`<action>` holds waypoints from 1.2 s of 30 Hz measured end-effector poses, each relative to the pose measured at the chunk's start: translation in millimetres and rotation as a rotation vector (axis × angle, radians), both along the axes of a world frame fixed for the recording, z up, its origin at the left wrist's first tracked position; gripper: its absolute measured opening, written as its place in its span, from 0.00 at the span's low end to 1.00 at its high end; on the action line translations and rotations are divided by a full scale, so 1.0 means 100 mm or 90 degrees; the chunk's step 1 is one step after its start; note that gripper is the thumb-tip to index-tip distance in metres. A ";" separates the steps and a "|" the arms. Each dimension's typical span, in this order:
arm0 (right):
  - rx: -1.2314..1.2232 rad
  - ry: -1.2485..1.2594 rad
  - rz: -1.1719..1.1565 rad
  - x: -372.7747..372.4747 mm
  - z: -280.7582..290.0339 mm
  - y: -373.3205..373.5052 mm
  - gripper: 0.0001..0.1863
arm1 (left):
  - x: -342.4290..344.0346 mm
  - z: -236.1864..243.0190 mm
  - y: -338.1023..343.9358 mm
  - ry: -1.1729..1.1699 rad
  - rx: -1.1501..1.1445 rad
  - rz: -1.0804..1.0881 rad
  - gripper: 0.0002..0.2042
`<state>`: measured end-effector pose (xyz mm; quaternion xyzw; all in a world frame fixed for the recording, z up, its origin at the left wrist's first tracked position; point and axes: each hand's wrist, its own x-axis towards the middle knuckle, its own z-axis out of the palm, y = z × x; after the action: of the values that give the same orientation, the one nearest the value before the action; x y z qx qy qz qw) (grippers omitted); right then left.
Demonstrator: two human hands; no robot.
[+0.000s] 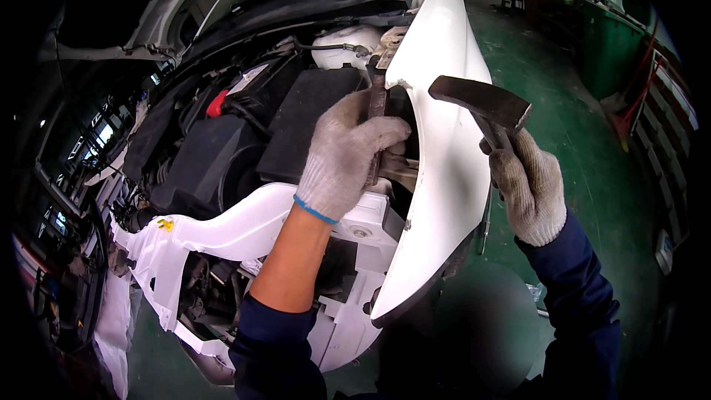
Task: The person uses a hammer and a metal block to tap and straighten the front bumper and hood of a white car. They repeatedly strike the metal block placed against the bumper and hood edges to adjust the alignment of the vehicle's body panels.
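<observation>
My left hand (346,150), in a knitted work glove with a blue cuff edge, is closed around a dark, rusty metal bar (377,96). It holds the bar upright in the engine bay, beside the inner edge of a white car fender (453,130). On the fender's outer side, my right hand (527,189), also gloved, grips a hammer (481,101) by its handle. The dark steel head is raised in front of the fender; whether it touches the panel I cannot tell. My left fingers partly hide the bar, and its lower end shows below them.
The hood (167,7) stands raised over the engine bay. Black covers (204,159), a red cap (217,104) and a white reservoir (342,47) lie left of the fender. A white front body frame (237,222) is nearer me. Right, a green bin (611,48) stands on the green floor (544,96).
</observation>
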<state>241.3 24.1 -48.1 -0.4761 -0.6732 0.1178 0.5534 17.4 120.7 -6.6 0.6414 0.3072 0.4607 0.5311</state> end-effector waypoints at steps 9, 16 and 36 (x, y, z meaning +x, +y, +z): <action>0.001 0.036 -0.003 -0.02 0.02 0.16 0.22 | 0.09 0.07 -0.14 0.042 0.028 0.010 0.23; 0.002 0.046 0.004 -0.06 0.02 0.26 0.22 | 0.07 -0.06 -0.02 0.062 0.105 0.037 0.25; -0.020 -0.011 0.006 -0.19 0.11 0.30 0.15 | 0.03 -0.09 -0.04 0.166 0.193 0.088 0.26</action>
<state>222.0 53.9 -36.7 -0.4827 -0.6781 0.1272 0.5394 20.8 116.7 -15.5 0.7456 0.3433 0.4501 0.3516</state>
